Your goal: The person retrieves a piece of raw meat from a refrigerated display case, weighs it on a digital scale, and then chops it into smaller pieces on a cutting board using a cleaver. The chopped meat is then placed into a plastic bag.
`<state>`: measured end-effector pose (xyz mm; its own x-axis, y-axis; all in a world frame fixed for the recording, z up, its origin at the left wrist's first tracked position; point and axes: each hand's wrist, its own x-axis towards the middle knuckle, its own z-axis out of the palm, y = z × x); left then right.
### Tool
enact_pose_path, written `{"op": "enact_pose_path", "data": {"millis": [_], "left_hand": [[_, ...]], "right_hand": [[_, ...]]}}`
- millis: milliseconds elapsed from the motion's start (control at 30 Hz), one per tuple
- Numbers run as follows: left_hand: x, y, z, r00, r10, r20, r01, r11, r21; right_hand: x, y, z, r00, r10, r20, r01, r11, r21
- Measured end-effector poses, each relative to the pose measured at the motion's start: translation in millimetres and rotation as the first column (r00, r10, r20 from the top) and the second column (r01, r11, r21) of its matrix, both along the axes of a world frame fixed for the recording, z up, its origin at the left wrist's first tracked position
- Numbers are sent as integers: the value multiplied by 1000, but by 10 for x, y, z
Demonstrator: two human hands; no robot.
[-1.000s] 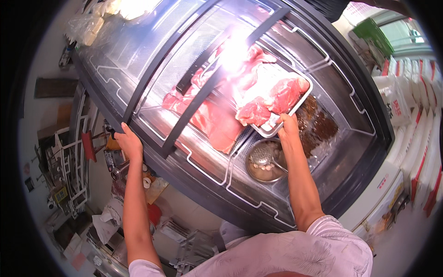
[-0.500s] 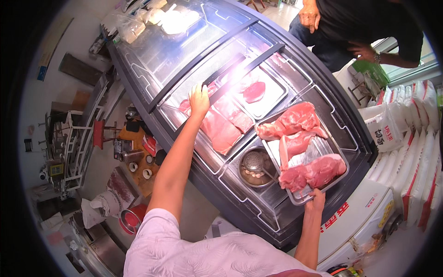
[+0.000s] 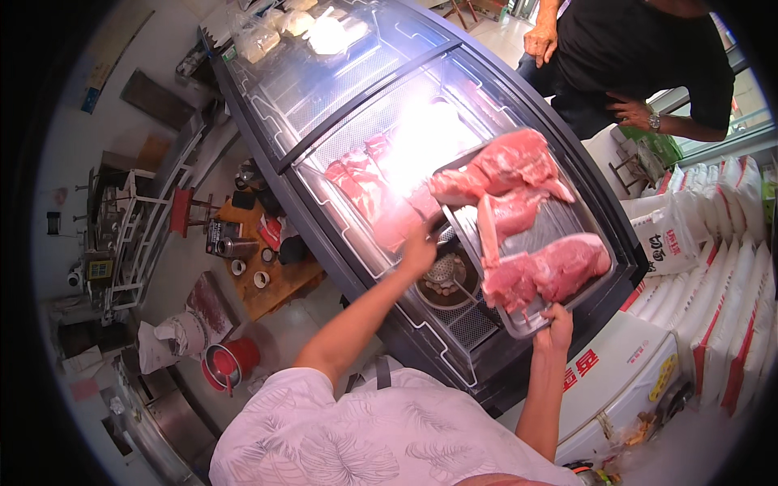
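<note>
A metal tray [image 3: 539, 235] with several large cuts of raw pork [image 3: 559, 271] is raised at the right end of a chest display case [image 3: 478, 405]. My right hand [image 3: 554, 324] is closed on the tray's near edge. Close to the tray's left side is my left hand [image 3: 419, 249], its fingers smeared by motion; whether it touches the tray I cannot tell. Left of that hand, slabs of pork [image 3: 361, 190] lie inside the case. Below it sits a round metal pot [image 3: 438, 301] with a perforated skimmer [image 3: 447, 267]. Glare hides the middle of the case.
A person in black [image 3: 640, 65] stands beyond the case at the far right. White sacks [image 3: 725, 275] are stacked on the right, by a white chest [image 3: 624, 364]. Bagged goods [image 3: 324, 32] lie at the far end. A red bucket [image 3: 231, 364] and wooden table [image 3: 267, 271] are on the left.
My left hand has left the black-framed sliding lid and moved right and nearer, beside the tray. The lid's bar no longer crosses the opening. The tray looks higher, still in my right hand.
</note>
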<state>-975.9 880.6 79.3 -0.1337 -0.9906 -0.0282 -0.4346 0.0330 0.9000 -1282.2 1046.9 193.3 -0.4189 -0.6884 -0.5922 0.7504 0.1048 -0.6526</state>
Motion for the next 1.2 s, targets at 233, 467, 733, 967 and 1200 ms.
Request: {"op": "enact_pose_path", "data": {"millis": [233, 467, 733, 967, 1200], "left_hand": [[-663, 1102, 518, 922, -301, -242, 372, 862, 345], [-1094, 1844, -34, 769, -524, -366, 611, 770, 183], [-1405, 2192, 60, 704, -569, -426, 669, 731, 130], [-1685, 2418, -40, 637, -666, -388, 767, 597, 234], [-1831, 2485, 13, 552, -720, -421, 834, 479, 273]], "right_hand": [[206, -1004, -99, 997, 50, -52, -55, 994, -98], [25, -1494, -1024, 981, 167, 94, -156, 980, -121], [146, -1508, -1043, 991, 137, 4, -135, 983, -125], [-154, -1563, -870, 788, 549, -278, -504, 835, 223], [-241, -1494, -581, 665, 689, -286, -569, 717, 403]]}}
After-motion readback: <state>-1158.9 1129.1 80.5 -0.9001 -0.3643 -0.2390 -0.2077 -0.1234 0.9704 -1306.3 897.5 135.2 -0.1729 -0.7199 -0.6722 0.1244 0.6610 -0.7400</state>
